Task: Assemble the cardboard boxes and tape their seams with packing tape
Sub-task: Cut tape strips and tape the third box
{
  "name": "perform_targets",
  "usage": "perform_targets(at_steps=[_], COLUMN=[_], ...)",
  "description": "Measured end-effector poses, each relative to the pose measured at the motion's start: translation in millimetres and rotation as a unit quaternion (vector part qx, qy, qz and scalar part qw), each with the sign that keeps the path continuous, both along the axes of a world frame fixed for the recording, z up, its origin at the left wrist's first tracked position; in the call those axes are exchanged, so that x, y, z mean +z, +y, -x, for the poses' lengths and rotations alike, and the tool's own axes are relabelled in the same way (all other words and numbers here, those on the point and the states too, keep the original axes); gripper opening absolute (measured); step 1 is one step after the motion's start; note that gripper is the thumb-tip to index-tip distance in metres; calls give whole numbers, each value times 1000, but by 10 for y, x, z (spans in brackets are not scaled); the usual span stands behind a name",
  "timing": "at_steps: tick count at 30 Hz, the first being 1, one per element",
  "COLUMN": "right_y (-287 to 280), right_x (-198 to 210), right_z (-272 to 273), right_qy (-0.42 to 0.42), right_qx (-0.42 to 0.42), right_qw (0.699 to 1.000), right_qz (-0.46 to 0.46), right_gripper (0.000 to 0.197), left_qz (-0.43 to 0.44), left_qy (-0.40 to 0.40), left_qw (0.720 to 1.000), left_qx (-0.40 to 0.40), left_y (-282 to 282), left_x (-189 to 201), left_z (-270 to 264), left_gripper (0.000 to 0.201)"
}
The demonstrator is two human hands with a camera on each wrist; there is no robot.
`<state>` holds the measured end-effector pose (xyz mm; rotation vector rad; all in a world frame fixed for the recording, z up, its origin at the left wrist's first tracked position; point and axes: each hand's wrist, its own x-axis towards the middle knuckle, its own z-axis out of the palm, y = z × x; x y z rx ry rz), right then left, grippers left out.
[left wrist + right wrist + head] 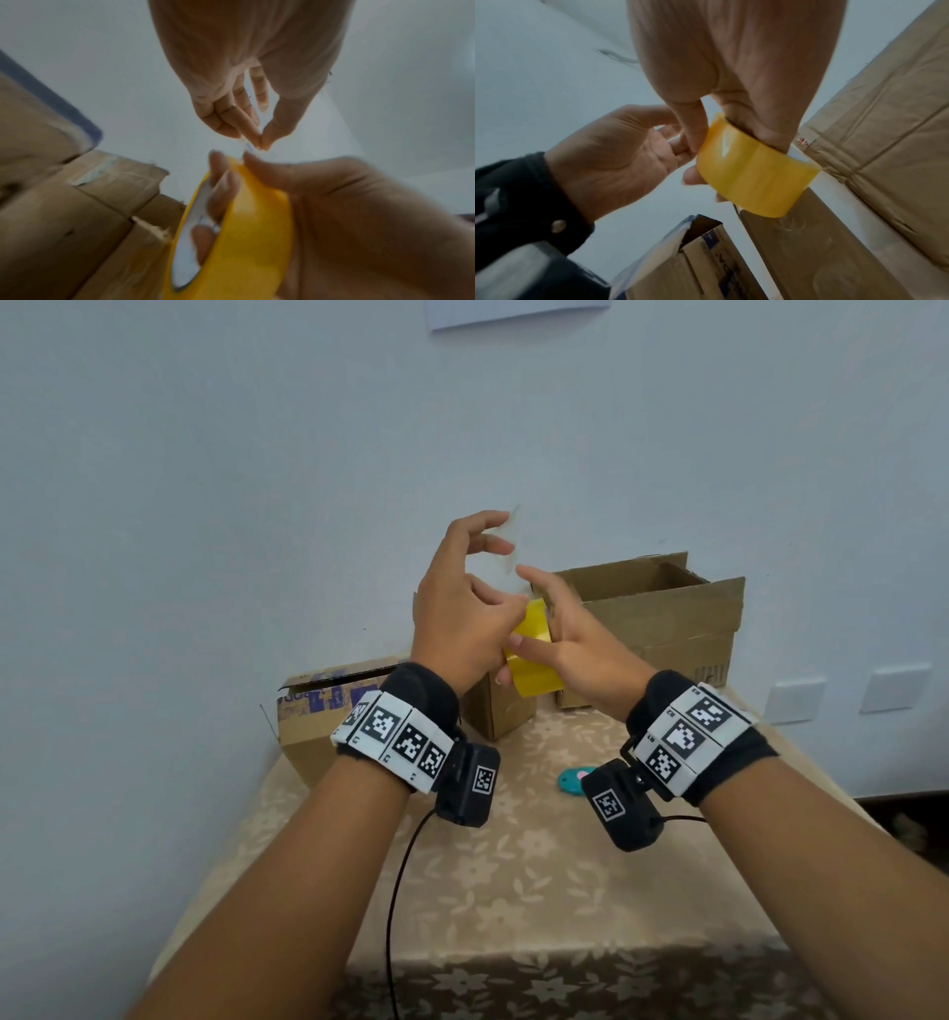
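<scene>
A yellow roll of packing tape [531, 654] is held up over the table between both hands. My right hand [560, 634] grips the tape roll [246, 233], with fingers through its core and the thumb on the outer band. My left hand [477, 577] is raised just above it and pinches the free end of the tape [259, 142] between thumb and fingertips. A short clear strip [506, 557] is peeled up from the tape roll [752, 178]. Three cardboard boxes stand behind: a large open one [667, 629], a small one [500, 711] and a blue-printed one [318, 716].
The boxes stand along the back of a table with a floral cloth [513, 865], against a pale wall. A small teal object [572, 778] lies on the cloth under my right wrist. A black cable [395, 891] hangs from my left wrist camera.
</scene>
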<state>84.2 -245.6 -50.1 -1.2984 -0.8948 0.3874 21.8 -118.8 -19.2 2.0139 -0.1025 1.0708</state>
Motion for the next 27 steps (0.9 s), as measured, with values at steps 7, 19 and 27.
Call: perform_targets(at_steps=[7, 19, 27], right_y=[-68, 15, -16], right_x=[-354, -131, -82], right_z=[-207, -152, -129], right_qy=[-7, 39, 114], right_qx=[-101, -45, -26], right_qw=[994, 997, 986], right_qz=[37, -41, -117], right_gripper=[61, 61, 38], left_qz=[153, 214, 114], left_qy=[-92, 89, 96], left_qw=[982, 970, 987], left_qx=[-59, -71, -55], left_y=[132, 204, 140], left_x=[459, 95, 72], left_z=[72, -21, -23], left_gripper=[59, 67, 76])
